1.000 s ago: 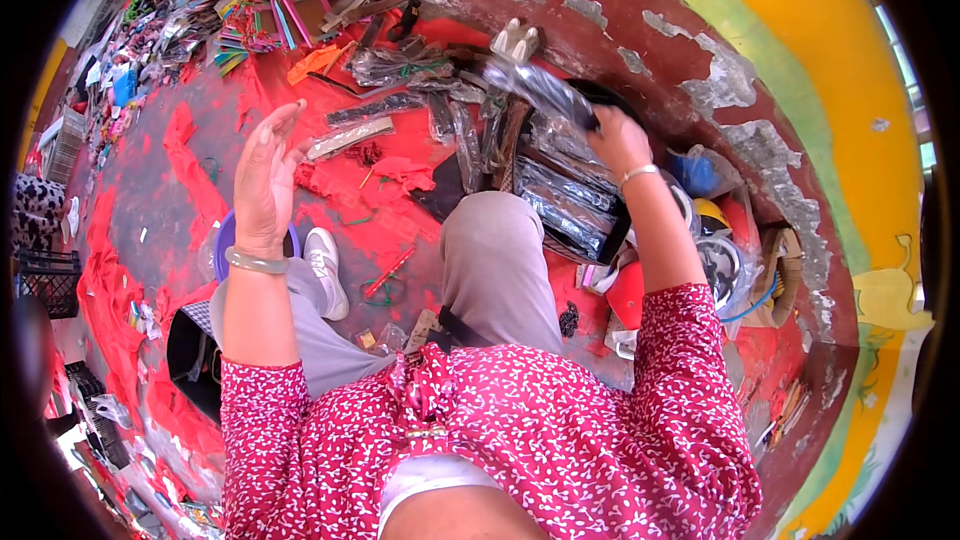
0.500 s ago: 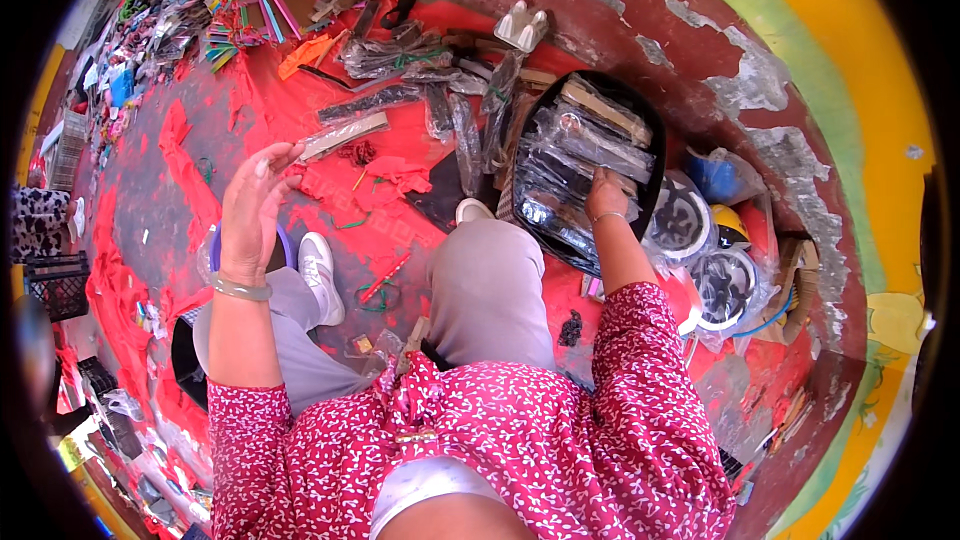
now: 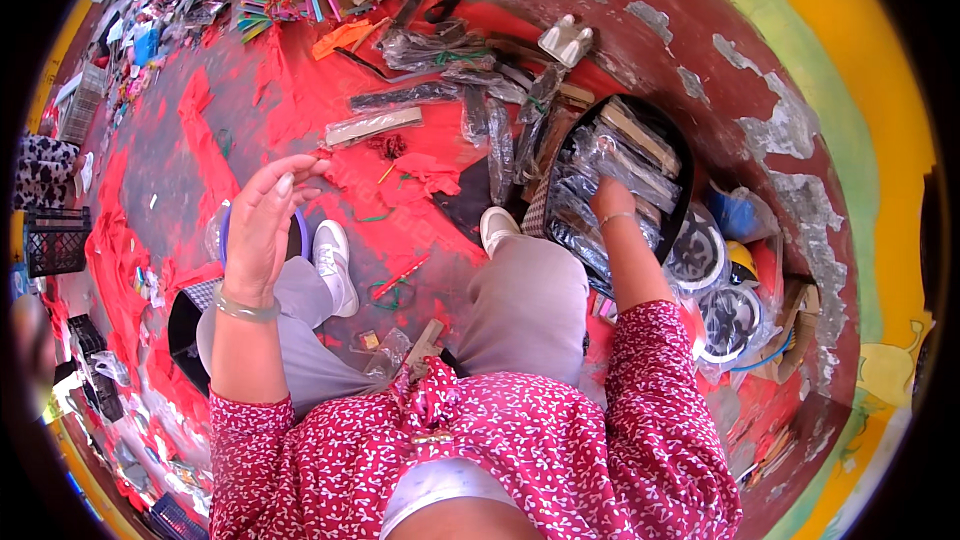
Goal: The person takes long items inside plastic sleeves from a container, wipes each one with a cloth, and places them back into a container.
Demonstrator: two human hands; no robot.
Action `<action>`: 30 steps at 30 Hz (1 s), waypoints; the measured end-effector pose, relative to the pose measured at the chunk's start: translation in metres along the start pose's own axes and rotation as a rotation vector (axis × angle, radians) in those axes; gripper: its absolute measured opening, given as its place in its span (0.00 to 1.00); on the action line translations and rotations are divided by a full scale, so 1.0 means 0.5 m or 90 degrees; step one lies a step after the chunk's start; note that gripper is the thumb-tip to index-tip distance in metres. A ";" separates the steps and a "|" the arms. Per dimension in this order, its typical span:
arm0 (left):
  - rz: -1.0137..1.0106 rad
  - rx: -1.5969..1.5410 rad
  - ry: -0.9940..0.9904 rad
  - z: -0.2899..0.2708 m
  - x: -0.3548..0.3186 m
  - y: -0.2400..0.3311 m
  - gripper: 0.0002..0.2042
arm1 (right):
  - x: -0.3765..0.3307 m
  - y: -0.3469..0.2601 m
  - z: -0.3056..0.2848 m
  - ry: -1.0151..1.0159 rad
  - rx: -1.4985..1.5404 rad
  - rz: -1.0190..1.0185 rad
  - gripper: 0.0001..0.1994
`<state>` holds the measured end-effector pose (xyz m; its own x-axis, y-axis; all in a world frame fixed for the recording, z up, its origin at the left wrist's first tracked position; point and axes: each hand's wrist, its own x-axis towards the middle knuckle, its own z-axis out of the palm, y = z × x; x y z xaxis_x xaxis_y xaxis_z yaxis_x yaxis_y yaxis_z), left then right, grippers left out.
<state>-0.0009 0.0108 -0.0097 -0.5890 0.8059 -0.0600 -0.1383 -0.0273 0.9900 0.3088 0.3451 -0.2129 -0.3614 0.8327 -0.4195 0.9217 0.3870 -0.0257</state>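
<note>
Head cam: right hand (image 3: 612, 202) is down in the black bin (image 3: 681, 155), in among the wrapped packs (image 3: 575, 198) lying there. Its fingertips are hidden, so can't tell if it's gripping one or just touching. Left hand (image 3: 265, 225) is up near the purple basin (image 3: 303, 232), loosely half-curled and free. Loose packs (image 3: 405, 97) lie on the red sheet (image 3: 350, 200) left of the bin; round bagged things (image 3: 728, 320) sit just right of it.

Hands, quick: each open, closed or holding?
Left hand: open, loosely curled, nothing visible in it.
Right hand: at the packets in the bin; fingers hidden, grip cannot be told.
</note>
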 end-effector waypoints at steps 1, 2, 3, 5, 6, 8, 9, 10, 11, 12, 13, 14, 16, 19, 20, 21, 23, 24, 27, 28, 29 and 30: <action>0.007 -0.005 0.004 -0.006 -0.008 0.006 0.14 | -0.003 -0.038 -0.043 0.039 0.032 -0.039 0.13; 0.012 -0.010 -0.002 -0.009 -0.006 0.012 0.14 | 0.007 -0.060 -0.071 0.080 0.067 -0.067 0.11; 0.014 -0.007 -0.006 -0.013 -0.005 0.017 0.14 | 0.064 -0.067 -0.057 0.124 -0.032 -0.153 0.09; 0.016 0.002 -0.006 -0.021 -0.007 0.026 0.14 | 0.136 -0.123 -0.088 0.192 -0.275 -0.332 0.08; 0.029 0.017 -0.008 -0.024 -0.008 0.029 0.14 | 0.144 -0.164 -0.135 0.215 -0.421 -0.416 0.08; 0.059 0.046 -0.017 -0.027 -0.008 0.037 0.14 | 0.268 -0.187 -0.134 0.133 -0.171 -0.340 0.11; 0.065 0.057 -0.024 -0.031 -0.006 0.039 0.13 | 0.319 -0.200 -0.139 0.105 -0.095 -0.313 0.12; 0.069 0.072 -0.023 -0.035 -0.008 0.042 0.13 | 0.345 -0.234 -0.149 0.092 -0.113 -0.325 0.12; 0.073 0.086 -0.024 -0.038 -0.010 0.044 0.13 | 0.375 -0.253 -0.144 0.085 -0.146 -0.327 0.13; 0.069 0.093 -0.013 -0.039 -0.011 0.046 0.13 | 0.407 -0.274 -0.142 0.080 -0.179 -0.329 0.13; 0.064 0.098 -0.009 -0.039 -0.009 0.046 0.13 | 0.451 -0.271 -0.108 0.079 -0.225 -0.315 0.14; 0.055 0.109 0.015 -0.039 -0.017 0.047 0.13 | 0.467 -0.304 -0.088 0.075 -0.273 -0.322 0.15; 0.043 0.145 0.041 -0.036 -0.031 0.054 0.13 | 0.480 -0.347 -0.005 0.028 -0.292 -0.333 0.16; 0.047 0.149 -0.053 -0.041 0.024 0.062 0.14 | 0.628 -0.191 0.283 0.020 0.039 -0.014 0.18; 0.036 0.167 -0.045 -0.040 0.023 0.055 0.14 | 0.620 -0.207 0.370 -0.015 0.108 0.035 0.18; 0.011 0.162 -0.035 -0.042 0.015 0.052 0.14 | 0.598 -0.226 0.424 -0.054 0.169 0.079 0.19; 0.012 0.184 -0.045 -0.034 0.015 0.057 0.14 | 0.541 -0.222 0.482 -0.122 -0.120 -0.069 0.18; 0.016 0.191 -0.059 -0.035 0.018 0.053 0.14 | 0.525 -0.214 0.488 -0.126 -0.006 0.013 0.17; -0.013 0.204 -0.056 -0.036 0.016 0.048 0.14 | 0.467 -0.222 0.443 -0.144 0.208 0.158 0.17; -0.020 0.217 -0.046 -0.033 0.008 0.048 0.14 | 0.434 -0.258 0.391 -0.149 0.191 0.134 0.16; -0.023 0.224 -0.040 -0.030 0.007 0.051 0.14 | 0.412 -0.272 0.354 -0.149 0.177 0.121 0.16; -0.015 0.226 -0.055 -0.031 0.016 0.053 0.14 | 0.420 -0.264 0.351 -0.127 0.190 0.125 0.15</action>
<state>-0.0217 0.0074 0.0140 -0.5175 0.8512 -0.0876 0.1424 0.1866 0.9721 0.1358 0.3994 -0.4567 -0.1664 0.7746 -0.6101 0.9816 0.0717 -0.1767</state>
